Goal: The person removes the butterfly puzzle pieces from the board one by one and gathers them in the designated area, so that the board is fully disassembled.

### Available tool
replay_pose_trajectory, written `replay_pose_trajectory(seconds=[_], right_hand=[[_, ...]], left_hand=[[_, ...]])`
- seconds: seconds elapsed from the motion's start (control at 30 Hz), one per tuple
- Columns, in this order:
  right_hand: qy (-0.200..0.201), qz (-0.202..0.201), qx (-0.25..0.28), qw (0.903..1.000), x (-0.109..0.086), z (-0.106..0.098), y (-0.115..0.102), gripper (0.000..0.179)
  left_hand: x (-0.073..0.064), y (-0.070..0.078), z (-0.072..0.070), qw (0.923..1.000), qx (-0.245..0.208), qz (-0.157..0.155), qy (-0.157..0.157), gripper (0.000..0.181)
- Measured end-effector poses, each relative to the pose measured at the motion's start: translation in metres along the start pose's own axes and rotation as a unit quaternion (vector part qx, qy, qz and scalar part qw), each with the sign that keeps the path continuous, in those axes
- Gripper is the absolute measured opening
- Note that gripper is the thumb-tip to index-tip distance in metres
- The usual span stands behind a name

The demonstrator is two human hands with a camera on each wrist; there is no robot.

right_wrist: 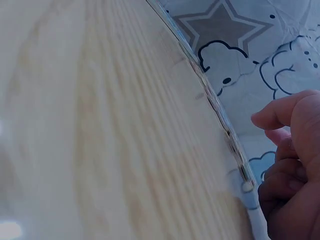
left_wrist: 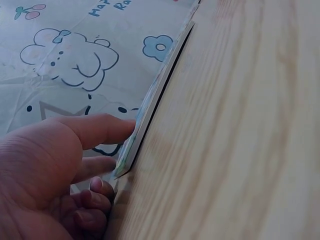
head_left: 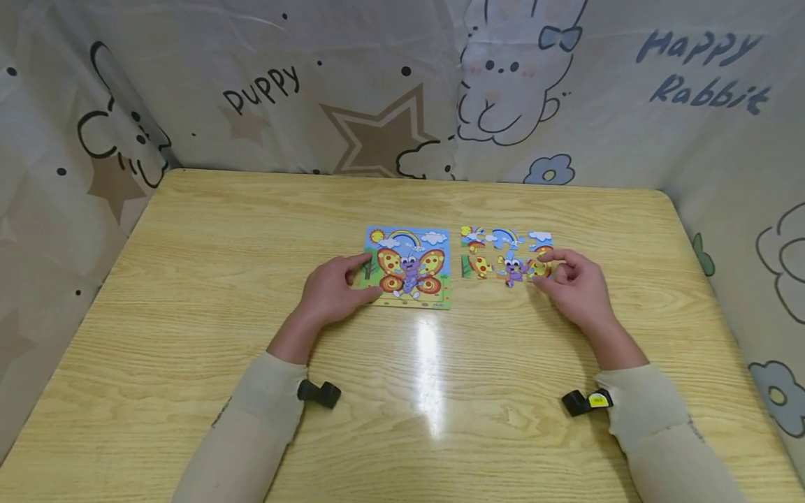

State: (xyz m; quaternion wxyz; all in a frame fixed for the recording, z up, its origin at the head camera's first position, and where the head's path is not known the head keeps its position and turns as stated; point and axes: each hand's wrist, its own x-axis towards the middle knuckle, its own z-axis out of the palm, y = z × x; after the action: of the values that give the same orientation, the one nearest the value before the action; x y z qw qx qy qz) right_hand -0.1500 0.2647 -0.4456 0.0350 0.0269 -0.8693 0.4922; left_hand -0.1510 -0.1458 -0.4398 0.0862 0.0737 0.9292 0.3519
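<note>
A square butterfly puzzle board (head_left: 410, 302) lies flat on the table. My left hand (head_left: 336, 288) is at its left side, with the thumb over the lower left corner and the forefinger farther up that edge. In the left wrist view the thumb (left_wrist: 112, 131) is nearly straight against the board's face. Loose jigsaw pieces (head_left: 505, 238) lie in two rows right of the board. Over the right end of these rows is my right hand (head_left: 580, 288), thumb and forefinger parted around a yellow and red wing piece (head_left: 538, 270). The right wrist view shows the thumb (right_wrist: 275, 114) apart from the pieces.
The wooden table (head_left: 251, 223) carries the board and pieces near its middle. A printed cloth (head_left: 264, 126) hangs behind the table and along both sides. Black wrist mounts (head_left: 319, 394) stick out inward from both sleeves.
</note>
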Motion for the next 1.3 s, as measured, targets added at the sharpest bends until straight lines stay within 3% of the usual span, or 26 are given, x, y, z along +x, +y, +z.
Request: replay_pose_trajectory(seconds=[0.37,0.57,0.87,1.17,1.3], right_hand=[[-0.003,-0.020,0.046,0.9987,0.003,0.022,-0.023,0.033],[-0.020,-0.032,0.055,0.9978,0.007,0.039,-0.037,0.033],[-0.048,-0.048,0.070,0.9952,0.002,0.052,-0.089,0.030],[-0.076,-0.060,0.076,0.9924,0.018,0.078,-0.067,0.036],[-0.101,-0.070,0.085,0.9888,0.021,0.093,-0.068,0.037]], left_hand=[[-0.002,0.001,-0.003,0.9992,-0.009,0.004,-0.037,0.082],[-0.003,0.001,-0.003,0.9992,-0.004,0.003,-0.039,0.082],[-0.003,0.000,-0.002,0.9993,-0.002,0.003,-0.039,0.084],[-0.002,0.000,-0.002,0.9993,-0.004,-0.003,-0.038,0.085],[-0.002,0.000,-0.002,0.9993,-0.005,-0.005,-0.038,0.085]])
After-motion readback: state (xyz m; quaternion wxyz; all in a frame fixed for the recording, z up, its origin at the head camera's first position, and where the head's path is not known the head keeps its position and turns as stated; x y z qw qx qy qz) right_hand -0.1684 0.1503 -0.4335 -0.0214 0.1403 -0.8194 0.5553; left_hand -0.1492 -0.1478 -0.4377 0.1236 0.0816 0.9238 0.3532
